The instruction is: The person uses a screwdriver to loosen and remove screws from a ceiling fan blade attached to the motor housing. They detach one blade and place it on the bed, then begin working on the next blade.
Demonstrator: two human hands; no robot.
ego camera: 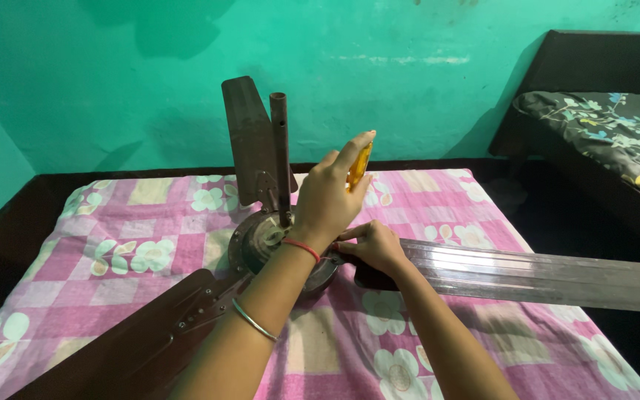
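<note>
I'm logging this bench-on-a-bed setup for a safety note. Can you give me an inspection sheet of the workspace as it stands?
Surface: pink floral checked bedsheet on a bed.
Job's things: brown ceiling fan lying on the sheet, downrod upright, three blades; yellow-handled screwdriver held upright.
Clutter: nothing seen.
Grippers: left hand grips the screwdriver; right hand presses the blade root by the hub.
Cables: nothing seen.
Surroundings: green wall; second bed with dark floral cover at right.
</note>
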